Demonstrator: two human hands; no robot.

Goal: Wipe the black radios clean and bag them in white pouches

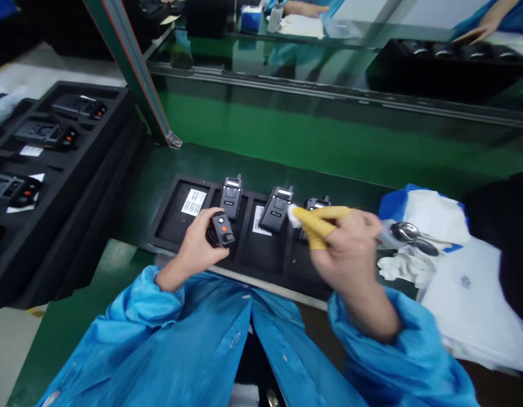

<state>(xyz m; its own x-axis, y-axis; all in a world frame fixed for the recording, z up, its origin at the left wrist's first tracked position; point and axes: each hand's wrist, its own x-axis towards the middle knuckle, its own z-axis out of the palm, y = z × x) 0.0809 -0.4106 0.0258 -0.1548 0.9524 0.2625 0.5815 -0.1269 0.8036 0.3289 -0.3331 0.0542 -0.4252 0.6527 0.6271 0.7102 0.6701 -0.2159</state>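
My left hand (197, 242) is closed around a black handheld radio (222, 228), its end with an orange button turned up toward me. Yellow finger cots cover fingers of my right hand (344, 234), which pinches a small white wipe (293, 216). Beneath both hands lies a black foam tray (261, 257) with compartments. Three more radios rest in it: one at the left (231, 198), another in the middle (277, 209), and a third (317, 203) partly hidden behind my right fingers. White barcode labels (194, 202) lie in some compartments.
Stacked foam trays (96, 164) with more devices stand at the left. To the right are a blue box of white wipes (392, 202), a bottle with a metal top (404, 232), crumpled wipes (408, 265) and a white bag (469, 294). Behind a green panel (261, 121), other people's hands work.
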